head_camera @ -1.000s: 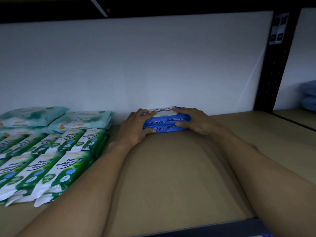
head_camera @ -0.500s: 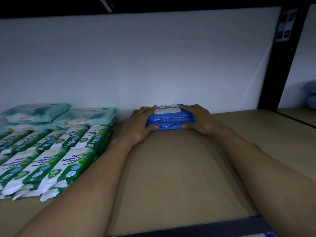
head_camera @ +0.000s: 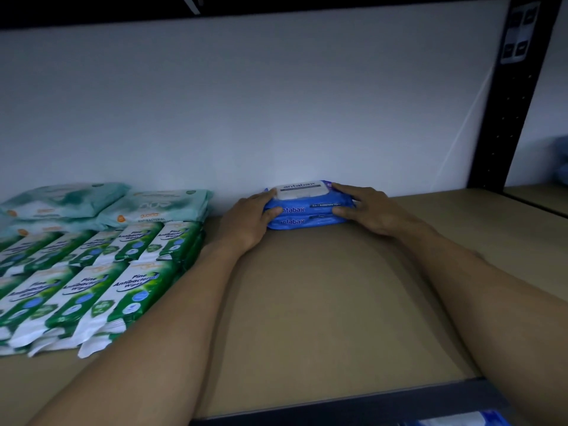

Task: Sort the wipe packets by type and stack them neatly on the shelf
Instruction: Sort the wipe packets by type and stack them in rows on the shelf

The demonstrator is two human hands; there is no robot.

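My left hand (head_camera: 246,221) and right hand (head_camera: 365,210) each grip one end of the two stacked blue packets (head_camera: 309,210), thumbs in front and fingers curled over the top. The stack sits deep on the shelf (head_camera: 307,302), by the back wall (head_camera: 276,103). I judge them soft, light and slick, so I'd hold the ends rather than squeeze the middle.

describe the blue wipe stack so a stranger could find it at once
On the shelf, look midway along the white back wall. Two antabax packets lie stacked there, held between the left hand and right hand. Only they are blue; the green packets and teal packets sit far left.
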